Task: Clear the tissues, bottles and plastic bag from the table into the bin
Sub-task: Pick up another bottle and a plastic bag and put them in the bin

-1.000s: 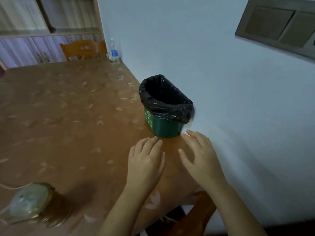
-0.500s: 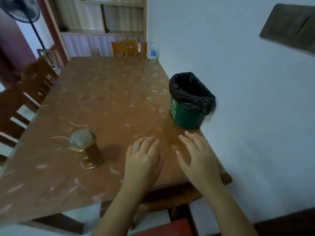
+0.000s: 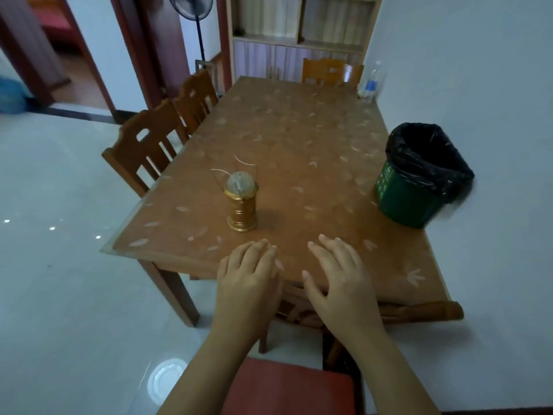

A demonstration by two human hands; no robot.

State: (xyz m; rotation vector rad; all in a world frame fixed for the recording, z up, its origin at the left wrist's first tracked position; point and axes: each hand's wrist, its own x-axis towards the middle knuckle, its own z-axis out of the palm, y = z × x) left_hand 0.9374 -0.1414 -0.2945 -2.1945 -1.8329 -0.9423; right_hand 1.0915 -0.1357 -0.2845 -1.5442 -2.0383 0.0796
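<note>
Brown leaf-patterned tabletop (image 3: 299,139) against white wall, green bin (image 3: 410,202) at wall edge, gold lantern (image 3: 241,205) mid-table, left hand (image 3: 248,277) and right hand (image 3: 341,280) over near edge, fingers relaxed, holding nothing, open tiled floor (image 3: 59,265) to the left.

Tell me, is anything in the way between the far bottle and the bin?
Nothing visible is. Only bare table lies between the bottle and the bin, along the wall. The gold lantern stands off to the left.

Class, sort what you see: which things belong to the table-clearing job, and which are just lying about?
Job: green plastic bin with black liner; clear plastic bottle with blue label.
Lying about: gold lantern; wooden chairs.
</note>
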